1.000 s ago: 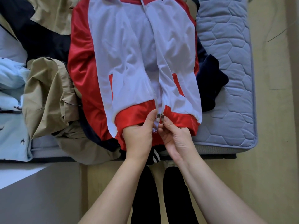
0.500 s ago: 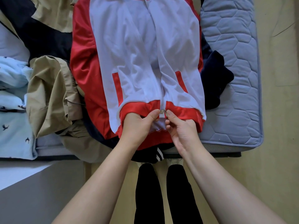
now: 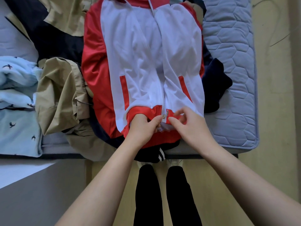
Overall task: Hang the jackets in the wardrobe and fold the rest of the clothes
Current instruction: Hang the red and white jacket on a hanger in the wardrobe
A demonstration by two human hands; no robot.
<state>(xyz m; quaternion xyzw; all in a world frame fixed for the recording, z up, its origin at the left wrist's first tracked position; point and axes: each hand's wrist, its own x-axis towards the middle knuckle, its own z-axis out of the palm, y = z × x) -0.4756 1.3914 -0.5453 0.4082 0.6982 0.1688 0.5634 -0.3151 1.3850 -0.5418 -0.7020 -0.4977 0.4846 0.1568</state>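
A red and white zip-up jacket lies face up on the bed, its red hem toward me. The metal zipper pull sits at the bottom of the zip. My left hand grips the red hem just left of the zipper, thumb tip beside the pull. My right hand pinches the hem on the right side of the zipper, fingers curled over the red band. A beige jacket lies crumpled to the left of the red one.
A navy garment sticks out from under the jacket on the right. Light blue clothing with bird prints lies at far left. A black garment with white stripes hangs over the edge of the quilted mattress. My legs stand against the bed.
My right hand has shifted a little to the right of the zipper pull. The left hand keeps its hold on the hem, which now lies flatter and wider.
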